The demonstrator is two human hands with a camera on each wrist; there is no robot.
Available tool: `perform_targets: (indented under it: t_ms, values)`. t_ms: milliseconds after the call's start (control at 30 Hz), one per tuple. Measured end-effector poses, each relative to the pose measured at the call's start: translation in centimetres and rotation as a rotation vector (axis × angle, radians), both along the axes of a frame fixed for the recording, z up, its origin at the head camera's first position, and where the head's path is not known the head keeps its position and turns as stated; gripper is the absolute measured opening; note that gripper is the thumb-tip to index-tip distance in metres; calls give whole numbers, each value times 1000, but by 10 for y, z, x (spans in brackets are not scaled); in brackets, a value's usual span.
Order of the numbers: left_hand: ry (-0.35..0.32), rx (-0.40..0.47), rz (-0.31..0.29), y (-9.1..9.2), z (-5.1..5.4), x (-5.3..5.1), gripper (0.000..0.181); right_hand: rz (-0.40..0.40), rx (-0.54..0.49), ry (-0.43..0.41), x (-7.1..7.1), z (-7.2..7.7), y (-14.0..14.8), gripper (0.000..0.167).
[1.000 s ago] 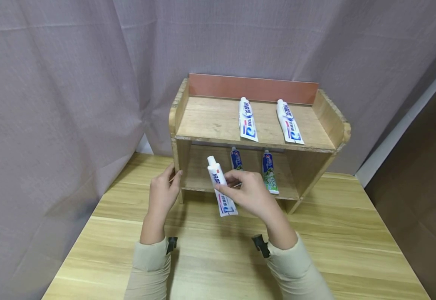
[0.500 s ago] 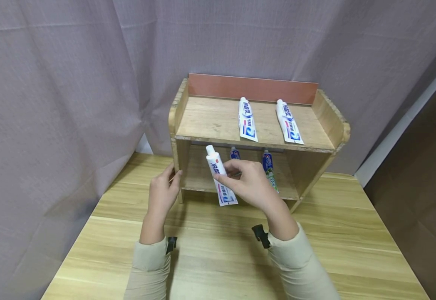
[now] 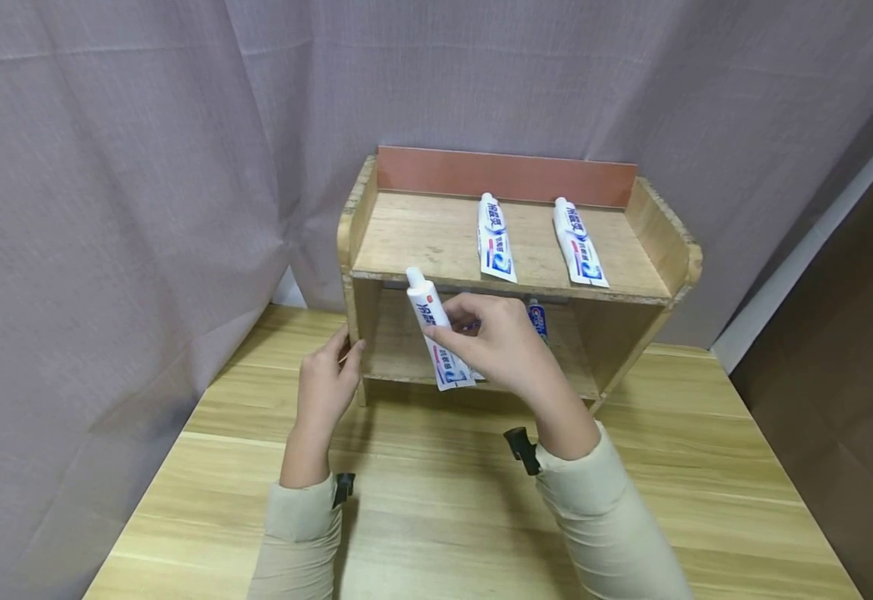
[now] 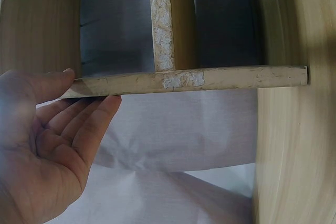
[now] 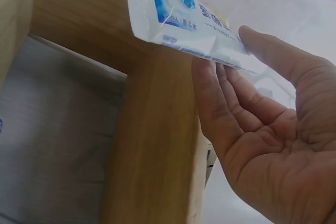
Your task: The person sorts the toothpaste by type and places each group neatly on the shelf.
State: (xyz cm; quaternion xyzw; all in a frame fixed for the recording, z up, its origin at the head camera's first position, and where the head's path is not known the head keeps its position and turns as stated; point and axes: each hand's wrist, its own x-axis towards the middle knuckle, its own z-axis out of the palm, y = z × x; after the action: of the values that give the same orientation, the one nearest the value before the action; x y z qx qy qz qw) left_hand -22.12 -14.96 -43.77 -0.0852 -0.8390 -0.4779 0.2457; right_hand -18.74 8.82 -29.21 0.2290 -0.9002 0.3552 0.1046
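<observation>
My right hand (image 3: 507,343) pinches a white toothpaste tube (image 3: 447,365) between thumb and fingers. The tube is held cap upward and tilted, in front of the left half of a small wooden shelf (image 3: 436,277), its cap about level with the upper board's front edge. In the right wrist view the tube's flat end (image 5: 142,11) points away from my palm. My left hand (image 3: 322,382) grips the shelf's left side panel (image 4: 231,78), thumb on one face and fingers on the other.
Two similar white toothpaste tubes (image 3: 496,237) (image 3: 581,243) lie on the upper board, caps toward the red-brown back strip (image 3: 507,175). A blue toothpaste tube (image 3: 537,318) shows on the lower level, partly behind my right hand. The shelf stands on a wood-grain table (image 3: 421,500) before a grey curtain (image 3: 144,167).
My right hand has raised the white toothpaste tube and moved it slightly left, now covering more of the lower level. The left hand has stayed on the side panel.
</observation>
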Motion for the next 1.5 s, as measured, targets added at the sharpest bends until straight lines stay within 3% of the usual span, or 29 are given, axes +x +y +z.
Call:
perform_targets:
  t_ms: [200, 600, 1000, 1333, 1500]
  values:
    - [5, -4, -1, 0, 0, 0, 38, 9, 15, 36, -3, 14, -2, 29]
    - [-1, 0, 12, 0, 1, 0, 38, -21, 11, -44, -14, 52, -8, 32]
    - [-7, 6, 13, 0, 1, 0, 38, -77, 76, -93, -46, 89, -14, 34]
    - [-1, 15, 8, -1, 0, 0, 40, -65, -30, -308, -73, 103, -19, 40]
    - [-1, 6, 4, 0, 0, 0, 39, -77, -43, -337, -80, 103, -16, 40]
